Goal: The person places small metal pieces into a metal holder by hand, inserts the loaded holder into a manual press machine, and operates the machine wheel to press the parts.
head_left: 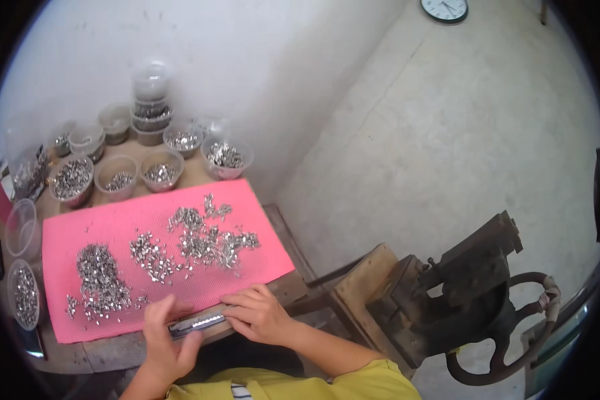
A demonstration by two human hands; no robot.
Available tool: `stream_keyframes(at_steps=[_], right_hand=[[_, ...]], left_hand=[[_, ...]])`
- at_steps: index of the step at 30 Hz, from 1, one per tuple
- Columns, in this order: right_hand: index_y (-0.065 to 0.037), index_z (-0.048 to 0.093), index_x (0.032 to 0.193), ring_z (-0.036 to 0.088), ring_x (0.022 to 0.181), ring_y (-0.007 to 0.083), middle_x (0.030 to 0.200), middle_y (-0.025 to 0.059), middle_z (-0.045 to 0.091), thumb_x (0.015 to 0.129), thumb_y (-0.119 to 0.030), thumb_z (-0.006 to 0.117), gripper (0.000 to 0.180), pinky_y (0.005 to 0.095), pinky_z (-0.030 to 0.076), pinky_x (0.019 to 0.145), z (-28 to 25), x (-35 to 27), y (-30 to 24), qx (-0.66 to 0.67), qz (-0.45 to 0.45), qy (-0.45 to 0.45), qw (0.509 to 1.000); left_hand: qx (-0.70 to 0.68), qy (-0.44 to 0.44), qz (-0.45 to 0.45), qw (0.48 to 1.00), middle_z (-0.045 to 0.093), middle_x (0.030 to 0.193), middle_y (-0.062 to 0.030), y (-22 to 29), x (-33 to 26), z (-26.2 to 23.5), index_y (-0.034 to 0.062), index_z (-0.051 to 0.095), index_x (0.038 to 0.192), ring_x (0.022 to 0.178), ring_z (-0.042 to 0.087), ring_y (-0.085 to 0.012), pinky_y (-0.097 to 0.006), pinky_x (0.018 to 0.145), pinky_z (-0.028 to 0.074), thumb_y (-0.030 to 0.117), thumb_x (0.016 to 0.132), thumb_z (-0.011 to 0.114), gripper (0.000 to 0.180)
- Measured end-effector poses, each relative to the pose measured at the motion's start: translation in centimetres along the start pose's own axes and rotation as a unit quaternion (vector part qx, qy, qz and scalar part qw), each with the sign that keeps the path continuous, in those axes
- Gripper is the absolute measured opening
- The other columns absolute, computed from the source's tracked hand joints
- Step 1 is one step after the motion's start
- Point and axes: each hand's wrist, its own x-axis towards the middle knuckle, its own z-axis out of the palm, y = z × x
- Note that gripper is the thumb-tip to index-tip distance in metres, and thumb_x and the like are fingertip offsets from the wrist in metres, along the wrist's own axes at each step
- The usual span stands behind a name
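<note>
Between my hands, at the front edge of the pink mat, is a narrow dark metal bar point(199, 324) with a row of small shiny pieces along it. My left hand point(163, 337) grips its left end between thumb and fingers. The fingers of my right hand point(259, 315) are closed at its right end; whether they pinch a small piece as well is hidden. Beyond them, on the ribbed pink mat point(180, 297), lie loose heaps of small silvery metal parts point(100, 277), with more parts point(210, 240) scattered at the right.
Clear plastic tubs of metal parts point(225, 160) stand along the table's back, some stacked point(151, 110). Another tub point(24, 293) sits at the left edge beside an upright empty one point(21, 228). A dark machine with a handwheel point(473, 300) stands at the right.
</note>
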Motion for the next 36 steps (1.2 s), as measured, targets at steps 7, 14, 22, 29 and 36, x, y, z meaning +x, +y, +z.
stream_keyframes(at_steps=[7,14,22,29,36], right_hand=[[-0.01,0.063,0.139,0.055,0.128,0.0363,0.141,0.0158,0.057,0.086,-0.006,0.073,0.054,0.047,0.044,0.104,1.3,-3.3,-0.4,-0.056,0.006,0.002,0.998],[-0.005,0.056,0.141,0.05,0.133,0.0406,0.142,0.0196,0.053,0.086,-0.013,0.073,0.058,0.0503,0.039,0.113,1.8,-4.0,-1.0,0.077,0.113,0.001,0.991],[0.003,0.058,0.14,0.062,0.119,0.0275,0.127,0.017,0.065,0.109,-0.029,0.046,0.046,0.036,0.046,0.103,-5.0,-3.2,-1.6,0.293,0.197,0.011,0.935],[0.007,0.062,0.134,0.063,0.115,0.0246,0.12,0.017,0.067,0.109,-0.026,0.046,0.045,0.0341,0.047,0.099,-12.7,-8.4,-3.2,0.323,0.262,-0.028,0.909],[-0.004,0.063,0.133,0.042,0.073,0.002,0.091,-0.0067,0.054,0.095,-0.036,0.059,0.049,0.0202,0.032,0.064,-15.8,-18.7,-6.7,0.585,0.428,0.028,0.688]], left_hand=[[0.174,-0.113,-0.036,0.978,0.069,0.111,-0.0112,0.2,0.3,2.0,0.0025,0.051,0.146,0.098,0.062,-0.0316,-0.045,0.086,0.046,0.016,0.07,0.088,0.086],[0.205,-0.07,-0.045,0.975,0.072,0.093,-0.0058,0.2,0.2,2.9,0.0167,0.067,0.134,0.085,0.065,-0.0301,-0.044,0.075,0.048,0.015,0.066,0.09,0.072],[0.116,-0.093,-0.009,0.989,0.078,0.098,-0.002,3.9,4.0,2.9,0.0156,0.067,0.134,0.078,0.064,-0.0262,-0.039,0.074,0.049,0.01,0.067,0.089,0.071],[-0.004,-0.21,0.092,0.973,0.08,0.096,-0.002,8.2,7.5,6.6,0.0135,0.07,0.133,0.074,0.063,-0.0218,-0.036,0.07,0.049,0.009,0.066,0.09,0.07],[-0.113,-0.41,0.263,0.866,0.077,0.091,-0.0045,12.2,11.2,15.4,0.0093,0.08,0.115,0.072,0.062,-0.0201,-0.035,0.069,0.046,0.019,0.069,0.093,0.049]])
